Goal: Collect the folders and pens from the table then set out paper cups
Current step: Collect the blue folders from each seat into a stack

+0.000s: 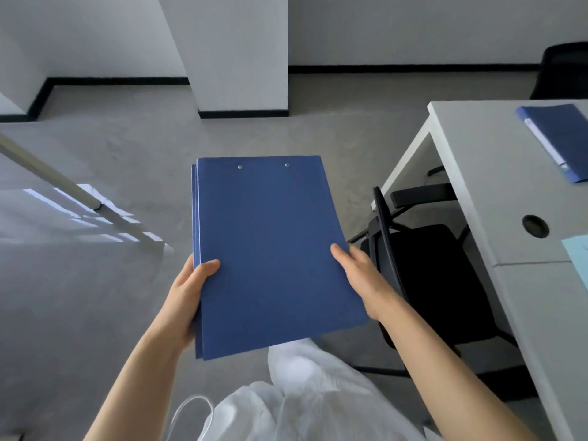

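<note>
A stack of blue folders [270, 249] is held flat in front of me, above the grey floor. My left hand [187, 297] grips its left edge, thumb on top. At the stack's right edge, my right hand [359, 275] grips with the thumb on the cover. Another blue folder [560, 138] lies on the white table [483, 173] at the far right. No pens or paper cups are visible.
A black office chair [423, 275] stands tucked beside the table, right of the stack. A light blue sheet [577, 256] lies at the table's right edge near a round cable hole [535, 226]. A white pillar [235, 58] stands ahead. Another black chair [563, 71] stands behind the table.
</note>
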`<state>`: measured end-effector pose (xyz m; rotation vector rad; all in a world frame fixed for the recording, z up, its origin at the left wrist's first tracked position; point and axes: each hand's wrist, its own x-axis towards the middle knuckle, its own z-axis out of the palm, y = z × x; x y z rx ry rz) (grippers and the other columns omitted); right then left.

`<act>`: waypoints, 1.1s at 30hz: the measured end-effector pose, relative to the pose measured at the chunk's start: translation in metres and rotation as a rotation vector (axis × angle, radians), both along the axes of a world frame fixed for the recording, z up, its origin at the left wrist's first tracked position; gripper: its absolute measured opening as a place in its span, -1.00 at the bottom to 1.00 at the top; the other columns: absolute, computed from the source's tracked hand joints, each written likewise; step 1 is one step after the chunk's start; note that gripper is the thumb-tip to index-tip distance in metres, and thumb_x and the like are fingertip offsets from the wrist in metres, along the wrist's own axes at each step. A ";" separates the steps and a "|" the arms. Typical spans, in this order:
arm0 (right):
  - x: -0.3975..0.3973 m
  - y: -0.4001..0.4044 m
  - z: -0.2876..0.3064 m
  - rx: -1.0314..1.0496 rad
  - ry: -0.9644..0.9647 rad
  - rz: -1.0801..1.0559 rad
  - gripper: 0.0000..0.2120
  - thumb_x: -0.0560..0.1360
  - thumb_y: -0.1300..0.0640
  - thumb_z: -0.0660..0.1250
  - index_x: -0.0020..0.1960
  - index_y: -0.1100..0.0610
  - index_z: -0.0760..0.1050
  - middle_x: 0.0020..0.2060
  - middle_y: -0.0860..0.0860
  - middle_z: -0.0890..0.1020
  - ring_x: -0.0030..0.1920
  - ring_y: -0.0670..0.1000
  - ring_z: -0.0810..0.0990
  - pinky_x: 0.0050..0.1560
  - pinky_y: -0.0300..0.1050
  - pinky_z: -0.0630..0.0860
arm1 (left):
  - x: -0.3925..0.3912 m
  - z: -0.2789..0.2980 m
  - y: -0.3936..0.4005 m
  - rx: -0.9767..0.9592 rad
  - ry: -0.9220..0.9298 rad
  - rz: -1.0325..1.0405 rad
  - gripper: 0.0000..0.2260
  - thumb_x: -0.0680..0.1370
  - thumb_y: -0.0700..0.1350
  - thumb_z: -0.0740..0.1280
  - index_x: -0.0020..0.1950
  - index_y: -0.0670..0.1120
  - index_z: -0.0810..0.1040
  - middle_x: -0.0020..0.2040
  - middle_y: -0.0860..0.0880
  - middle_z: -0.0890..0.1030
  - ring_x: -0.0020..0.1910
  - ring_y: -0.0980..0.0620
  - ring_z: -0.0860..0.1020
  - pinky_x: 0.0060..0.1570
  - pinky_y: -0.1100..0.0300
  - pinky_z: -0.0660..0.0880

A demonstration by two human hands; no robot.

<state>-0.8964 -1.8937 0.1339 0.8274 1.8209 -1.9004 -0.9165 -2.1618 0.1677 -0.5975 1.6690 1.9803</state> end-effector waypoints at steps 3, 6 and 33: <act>-0.054 0.011 0.011 0.114 0.066 -0.003 -0.78 0.60 -0.09 0.20 0.15 -0.02 0.50 0.06 -0.08 0.64 0.04 -0.07 0.63 0.07 -0.06 0.58 | -0.062 0.000 0.008 -0.014 -0.054 -0.077 -0.73 0.61 -0.12 0.23 0.29 0.01 0.55 0.16 -0.04 0.67 0.02 -0.07 0.66 0.01 -0.01 0.55; -0.102 0.023 0.015 0.213 0.127 0.028 -0.72 0.61 -0.07 0.17 0.20 0.06 0.47 0.10 -0.07 0.62 0.10 -0.08 0.59 0.05 -0.15 0.51 | -0.118 0.000 0.021 -0.029 -0.123 -0.110 -0.71 0.58 -0.12 0.24 0.29 -0.06 0.55 0.18 -0.09 0.66 0.05 -0.11 0.66 0.00 -0.01 0.54; -0.487 0.111 0.013 0.306 -0.008 -0.497 -0.69 0.62 -0.06 0.12 0.12 0.15 0.45 0.03 0.02 0.60 0.02 0.01 0.59 0.02 -0.05 0.52 | -0.628 0.000 0.180 -0.032 -0.123 -0.546 -0.70 0.52 -0.14 0.39 0.25 -0.12 0.56 0.07 -0.12 0.70 -0.02 -0.15 0.69 -0.14 0.02 0.62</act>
